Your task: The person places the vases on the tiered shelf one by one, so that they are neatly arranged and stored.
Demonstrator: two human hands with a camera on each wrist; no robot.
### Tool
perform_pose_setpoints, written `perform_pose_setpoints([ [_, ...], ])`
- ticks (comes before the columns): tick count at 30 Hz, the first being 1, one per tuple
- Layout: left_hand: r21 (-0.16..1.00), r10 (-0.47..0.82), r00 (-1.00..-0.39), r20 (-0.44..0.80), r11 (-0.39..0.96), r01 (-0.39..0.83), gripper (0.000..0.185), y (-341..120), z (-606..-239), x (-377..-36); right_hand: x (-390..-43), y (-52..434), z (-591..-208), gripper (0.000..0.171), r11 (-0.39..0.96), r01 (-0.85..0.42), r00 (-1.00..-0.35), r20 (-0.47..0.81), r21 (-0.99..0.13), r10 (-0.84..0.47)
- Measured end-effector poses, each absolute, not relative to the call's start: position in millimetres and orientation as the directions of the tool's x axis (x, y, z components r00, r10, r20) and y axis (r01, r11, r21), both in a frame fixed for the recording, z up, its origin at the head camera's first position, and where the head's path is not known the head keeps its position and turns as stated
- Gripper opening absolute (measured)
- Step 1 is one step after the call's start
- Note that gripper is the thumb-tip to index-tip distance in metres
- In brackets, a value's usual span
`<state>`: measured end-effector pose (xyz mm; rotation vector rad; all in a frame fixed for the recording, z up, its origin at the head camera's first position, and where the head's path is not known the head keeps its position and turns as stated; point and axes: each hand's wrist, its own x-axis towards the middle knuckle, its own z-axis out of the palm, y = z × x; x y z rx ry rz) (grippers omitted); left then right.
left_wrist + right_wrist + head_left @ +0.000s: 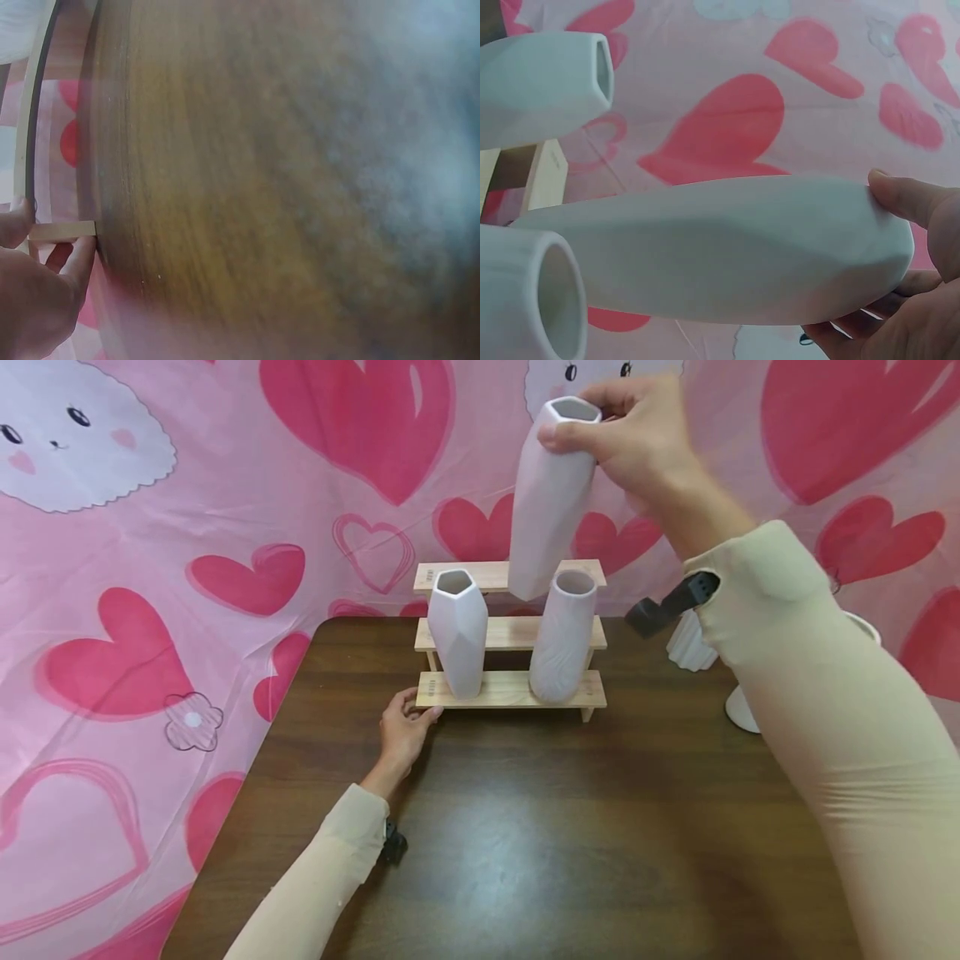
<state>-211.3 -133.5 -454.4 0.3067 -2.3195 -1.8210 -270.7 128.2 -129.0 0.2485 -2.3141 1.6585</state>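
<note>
My right hand [648,439] pinches a tall white faceted vase [551,497] near its rim. It holds the vase tilted, in front of the top step of a three-step wooden shelf stand [510,690]; whether its base touches is unclear. In the right wrist view the thumb and fingers lie on either side of the vase's mouth end. On the bottom step stand a white faceted vase [459,635] at the left and a round white textured vase [562,639] at the right. My left hand [405,732] grips the stand's front left corner, its fingers around the leg [64,231].
A white ribbed object [692,643] and a white rounded base [741,710] stand at the right, partly hidden by my right arm. The dark wooden table [495,827] reaches back to a pink cloth with hearts [247,581].
</note>
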Motion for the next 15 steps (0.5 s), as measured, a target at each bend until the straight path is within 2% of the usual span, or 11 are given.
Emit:
perform_pose_setpoints([
  [4,0.973,-0.267,-0.964,0.012,0.227,-0.050,0.047,-132.5,-455.1,-211.7,-273.0,119.5,-132.9,0.049,0.358,-0.270,-0.955,0.296,-0.894,0.020],
  [15,0.973,-0.273,-0.962,0.017,0.225,-0.047,0.048,-132.7,-455.5,-213.4,-276.8,103.3,-147.8,0.048,0.395,-0.237,-0.966,0.259,-0.888,0.003],
])
